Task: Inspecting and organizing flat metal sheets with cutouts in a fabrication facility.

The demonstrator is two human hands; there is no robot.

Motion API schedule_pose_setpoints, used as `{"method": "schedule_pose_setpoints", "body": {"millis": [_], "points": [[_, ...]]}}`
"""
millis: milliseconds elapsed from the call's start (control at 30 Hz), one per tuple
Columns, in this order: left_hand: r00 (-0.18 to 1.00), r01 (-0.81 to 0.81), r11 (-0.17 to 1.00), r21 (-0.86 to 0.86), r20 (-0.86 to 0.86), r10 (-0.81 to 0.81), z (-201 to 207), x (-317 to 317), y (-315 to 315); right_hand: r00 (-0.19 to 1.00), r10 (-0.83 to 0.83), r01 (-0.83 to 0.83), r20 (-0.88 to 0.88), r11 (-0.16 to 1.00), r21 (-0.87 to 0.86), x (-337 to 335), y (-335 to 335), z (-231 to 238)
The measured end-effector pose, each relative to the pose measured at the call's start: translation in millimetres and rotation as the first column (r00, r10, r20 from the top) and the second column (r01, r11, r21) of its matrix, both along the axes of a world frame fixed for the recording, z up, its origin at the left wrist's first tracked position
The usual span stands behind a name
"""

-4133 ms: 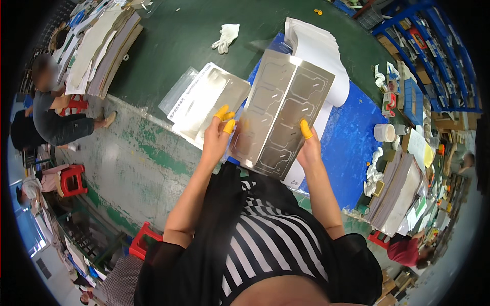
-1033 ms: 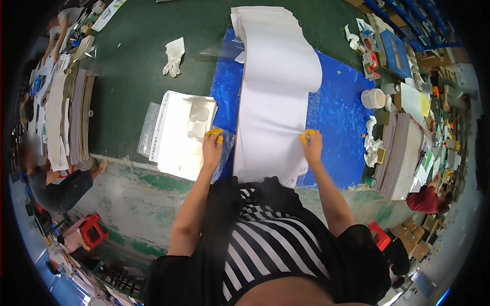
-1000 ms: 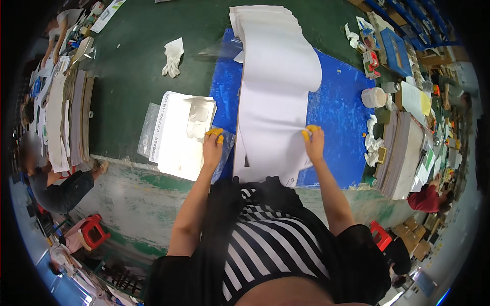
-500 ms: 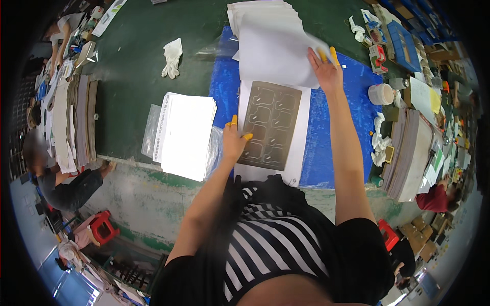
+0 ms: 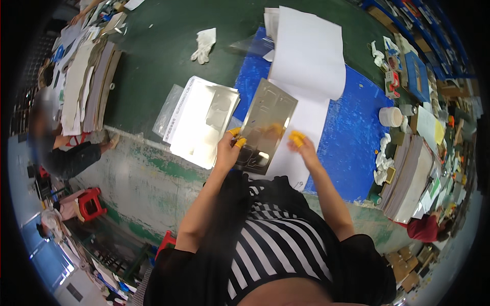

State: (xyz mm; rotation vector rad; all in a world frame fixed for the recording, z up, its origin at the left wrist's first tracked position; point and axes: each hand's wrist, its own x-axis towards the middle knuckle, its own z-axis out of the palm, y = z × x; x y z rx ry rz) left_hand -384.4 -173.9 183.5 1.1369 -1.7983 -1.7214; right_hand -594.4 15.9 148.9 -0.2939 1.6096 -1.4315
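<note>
A shiny thin plate (image 5: 265,120) with rounded outlines on it is tilted up from the white paper sheet (image 5: 301,133). My left hand (image 5: 228,148) grips its lower left edge between thumb and fingers. Yellow finger covers show on both hands. Just off the plate's right edge is my right hand (image 5: 304,150), slightly blurred, its fingers apart and nothing in them. A yellow reflection of fingers shows on the plate. Beyond it, a large white sheet (image 5: 309,53) lies folded back over the far end. At the left rests a stack of white papers (image 5: 196,122), catching bright reflected light.
A blue mat (image 5: 352,122) lies under the sheets on the green table (image 5: 158,51). A white glove (image 5: 205,45) is at the far left. Board stacks (image 5: 97,86) stand on the left, others (image 5: 406,171) on the right, near a white tub (image 5: 390,117). Another person (image 5: 66,153) sits at left.
My right hand has left the folded-back sheet and come down beside the plate. The plate, flat before, is now tilted up in my left hand. The whole view has shifted and turned.
</note>
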Motion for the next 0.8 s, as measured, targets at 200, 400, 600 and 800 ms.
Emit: {"method": "schedule_pose_setpoints", "body": {"millis": [200, 400, 600, 800], "points": [[0.993, 0.024, 0.986, 0.166, -0.115, -0.005, 19, 35, -18, 0.975, -0.048, 0.037, 0.217, 0.998, 0.056, 61, -44, 13], [0.971, -0.138, 0.973, -0.184, 0.167, 0.169, -36, 98, -66, 0.981, 0.115, -0.112, -0.156, 0.993, 0.028, 92, -107, -5], [0.879, -0.145, 0.854, -0.500, 0.331, 0.343, -56, 128, -128, 0.962, 0.217, -0.199, -0.166, 0.973, 0.120, 131, -169, 3], [0.801, -0.064, 0.845, -0.531, 0.478, 0.360, -90, 134, -160, 0.885, 0.364, -0.317, -0.289, 0.927, 0.198, 135, -153, -38]]}}
